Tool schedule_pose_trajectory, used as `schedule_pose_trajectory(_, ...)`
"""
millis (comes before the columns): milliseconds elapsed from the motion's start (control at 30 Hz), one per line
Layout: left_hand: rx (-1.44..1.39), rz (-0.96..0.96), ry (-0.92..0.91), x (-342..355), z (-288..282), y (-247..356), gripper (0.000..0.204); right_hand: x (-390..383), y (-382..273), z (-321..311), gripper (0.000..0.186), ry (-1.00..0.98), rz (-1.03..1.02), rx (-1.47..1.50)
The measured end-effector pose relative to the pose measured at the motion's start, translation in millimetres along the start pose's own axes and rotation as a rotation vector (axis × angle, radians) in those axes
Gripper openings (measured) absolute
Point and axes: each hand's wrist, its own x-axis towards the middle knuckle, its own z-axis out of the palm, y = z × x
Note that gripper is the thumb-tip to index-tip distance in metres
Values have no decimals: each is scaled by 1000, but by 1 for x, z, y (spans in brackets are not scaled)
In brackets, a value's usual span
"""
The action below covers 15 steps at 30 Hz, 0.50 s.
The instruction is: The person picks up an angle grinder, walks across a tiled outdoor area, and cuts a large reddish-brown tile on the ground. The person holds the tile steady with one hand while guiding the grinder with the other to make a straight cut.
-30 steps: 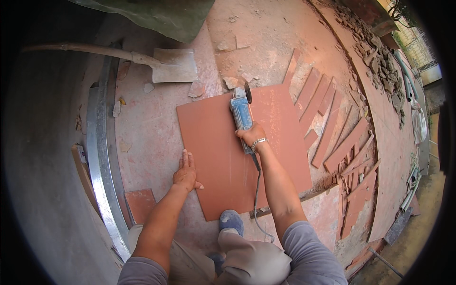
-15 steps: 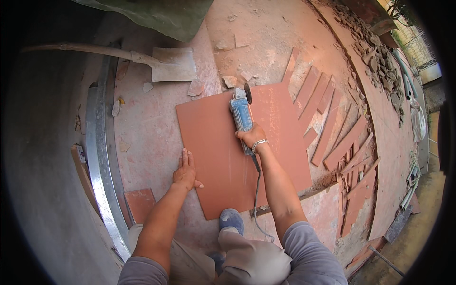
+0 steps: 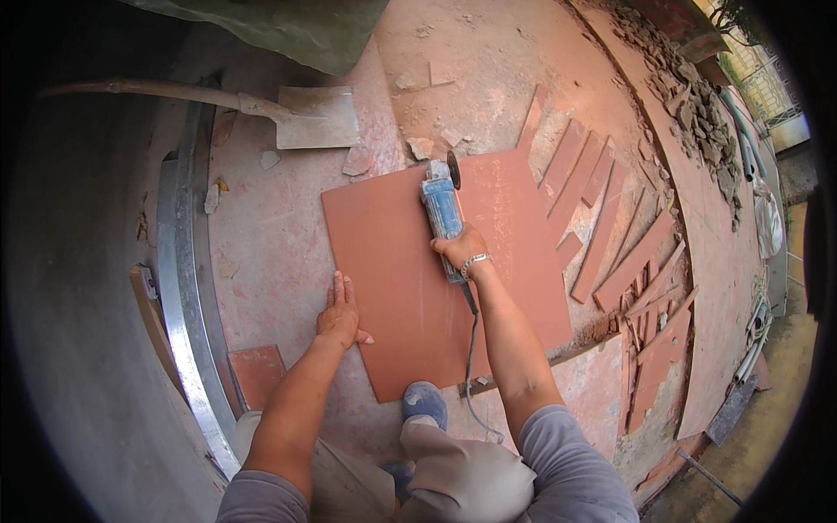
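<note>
A large reddish-brown tile (image 3: 392, 288) lies flat on the dusty ground before me. My right hand (image 3: 460, 249) is wrapped round the body of a blue angle grinder (image 3: 443, 209). The grinder's dark disc (image 3: 453, 171) is at the tile's far edge, and whether it touches the tile I cannot tell. A grey cord (image 3: 472, 357) runs from the tool back toward my leg. My left hand (image 3: 342, 315) lies flat with its fingers outstretched on the tile's left edge. The toe of my blue shoe (image 3: 425, 404) overlaps the tile's near edge.
Cut tile strips (image 3: 602, 222) lie scattered to the right. A shovel (image 3: 314, 117) rests at the far left, above a long metal channel (image 3: 179, 288). Rubble (image 3: 697, 118) is heaped at the far right. A small square tile (image 3: 256, 375) lies near my left arm.
Almost nothing differs. The view has shifted very slightly, and both hands and the grinder keep their places on the tile.
</note>
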Motion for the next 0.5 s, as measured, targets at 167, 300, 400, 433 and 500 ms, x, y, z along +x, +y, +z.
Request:
schedule_pose_trajectory(167,15,3,11,0,0,0,153,0,-1,-1,68,-19,-3,31)
schedule_pose_trajectory(300,10,-8,-6,0,-1,1,154,0,0,-1,69,2,-10,2)
schedule_pose_trajectory(400,11,-12,-11,-1,-2,2,154,1,0,-1,69,-4,-2,6)
schedule_pose_trajectory(433,16,-2,-1,-1,-2,2,154,0,0,-1,69,-5,-8,13)
schedule_pose_trajectory(500,-9,2,20,-3,-1,1,153,-2,0,0,69,19,-21,27)
